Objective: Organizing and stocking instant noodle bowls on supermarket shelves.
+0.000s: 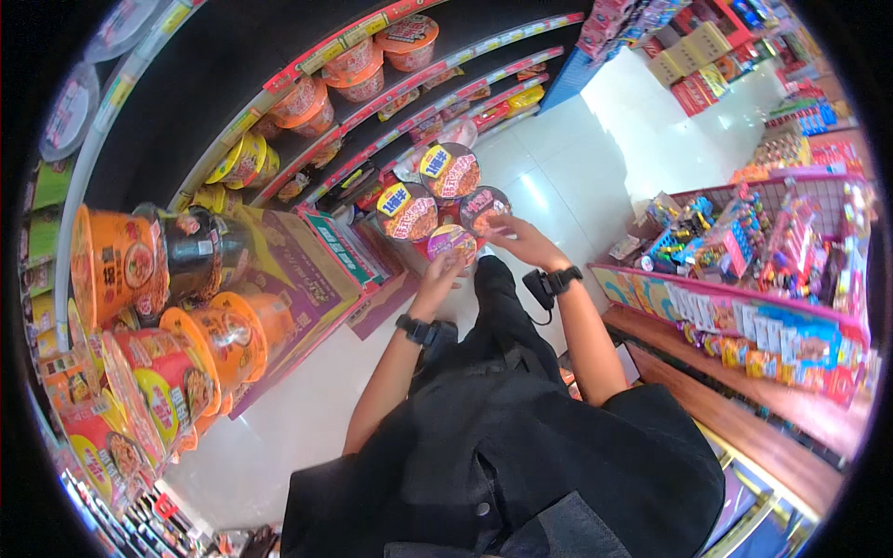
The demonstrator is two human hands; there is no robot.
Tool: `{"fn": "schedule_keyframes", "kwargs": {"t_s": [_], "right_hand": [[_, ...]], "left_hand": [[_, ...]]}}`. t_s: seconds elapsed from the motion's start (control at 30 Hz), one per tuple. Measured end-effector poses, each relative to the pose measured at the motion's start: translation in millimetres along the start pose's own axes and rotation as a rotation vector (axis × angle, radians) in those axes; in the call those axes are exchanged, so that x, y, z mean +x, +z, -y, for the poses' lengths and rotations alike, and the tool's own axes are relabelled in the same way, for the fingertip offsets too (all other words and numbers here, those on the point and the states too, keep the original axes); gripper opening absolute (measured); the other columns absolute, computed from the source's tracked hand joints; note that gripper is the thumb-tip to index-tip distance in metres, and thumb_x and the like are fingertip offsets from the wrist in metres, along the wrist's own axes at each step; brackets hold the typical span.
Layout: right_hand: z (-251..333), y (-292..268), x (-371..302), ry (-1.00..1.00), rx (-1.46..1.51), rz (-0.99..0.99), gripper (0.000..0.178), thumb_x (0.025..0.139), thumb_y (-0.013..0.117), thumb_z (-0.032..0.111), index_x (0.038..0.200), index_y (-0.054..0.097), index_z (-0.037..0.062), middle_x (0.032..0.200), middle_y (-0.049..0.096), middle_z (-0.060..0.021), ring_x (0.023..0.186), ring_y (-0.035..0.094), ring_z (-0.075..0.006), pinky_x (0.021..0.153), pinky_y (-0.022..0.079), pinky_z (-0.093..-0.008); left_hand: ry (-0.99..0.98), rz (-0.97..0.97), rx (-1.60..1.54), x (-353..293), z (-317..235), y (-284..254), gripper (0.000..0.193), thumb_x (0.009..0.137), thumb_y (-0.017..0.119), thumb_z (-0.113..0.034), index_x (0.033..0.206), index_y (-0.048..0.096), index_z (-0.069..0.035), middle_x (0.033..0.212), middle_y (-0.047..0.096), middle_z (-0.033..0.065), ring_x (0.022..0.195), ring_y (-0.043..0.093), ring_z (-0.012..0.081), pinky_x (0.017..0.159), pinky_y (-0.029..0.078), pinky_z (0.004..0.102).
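Several instant noodle cups stand close together in front of my legs, beside the shelf. The nearest is a small noodle cup with a purple lid (453,244). My left hand (441,281) has its fingers bent against that cup's near left side. At the rim of a black-and-red noodle cup (486,210), my right hand (523,244) curls its thumb and fingers over the near right edge. Two larger noodle tubs with yellow-and-red lids stand behind: one tub on the left (406,212), another tub farther back (450,171). What supports the cups is hidden.
Shelves (363,102) with noodle tubs and packets curve along the left. A purple carton (298,288) and stacked orange tubs (223,339) stand at the near left. On the right is a pink-edged bin (735,302) of snacks; tiled floor (567,177) lies between.
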State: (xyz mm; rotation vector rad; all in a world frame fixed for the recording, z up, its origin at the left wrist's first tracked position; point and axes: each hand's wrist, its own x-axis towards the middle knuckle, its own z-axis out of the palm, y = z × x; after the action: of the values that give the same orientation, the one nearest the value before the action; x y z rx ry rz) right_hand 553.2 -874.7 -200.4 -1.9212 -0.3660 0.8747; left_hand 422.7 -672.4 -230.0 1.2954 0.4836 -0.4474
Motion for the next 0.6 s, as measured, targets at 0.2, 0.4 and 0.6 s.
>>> {"fn": "schedule_keyframes", "kwargs": {"t_s": [0.2, 0.4, 0.6], "right_hand": [[-54, -26, 134, -0.039, -0.107, -0.072, 0.068, 0.088, 0.072, 0.037, 0.138, 0.049, -0.0025, 0.133, 0.057, -0.0215, 0.116, 0.061, -0.0313, 0.094, 0.052, -0.0385], [-54, -26, 205, -0.097, -0.188, -0.039, 0.071, 0.082, 0.072, 0.029, 0.138, 0.045, -0.0033, 0.135, 0.052, -0.0271, 0.123, 0.052, -0.0416, 0.105, 0.043, -0.0439], [-79, -25, 230, -0.196, -0.121, -0.062, 0.06, 0.081, 0.071, 0.017, 0.134, 0.049, 0.0018, 0.122, 0.061, -0.0248, 0.113, 0.06, -0.0401, 0.096, 0.048, -0.043]], "left_hand": [[-0.064, -0.233, -0.254, 105, 32, 4, 0.063, 0.098, 0.062, -0.031, 0.147, 0.03, -0.006, 0.127, 0.054, 0.0095, 0.107, 0.063, 0.0209, 0.075, 0.056, 0.032], [-0.167, -0.423, -0.444, 160, 61, -4, 0.087, 0.098, 0.061, -0.03, 0.157, 0.0, -0.012, 0.142, 0.046, 0.0152, 0.114, 0.061, 0.0314, 0.089, 0.053, 0.0451], [-0.184, -0.4, -0.569, 174, 43, 4, 0.092, 0.098, 0.061, -0.028, 0.157, -0.009, -0.018, 0.147, 0.04, 0.0168, 0.118, 0.059, 0.0349, 0.09, 0.052, 0.0477]]}}
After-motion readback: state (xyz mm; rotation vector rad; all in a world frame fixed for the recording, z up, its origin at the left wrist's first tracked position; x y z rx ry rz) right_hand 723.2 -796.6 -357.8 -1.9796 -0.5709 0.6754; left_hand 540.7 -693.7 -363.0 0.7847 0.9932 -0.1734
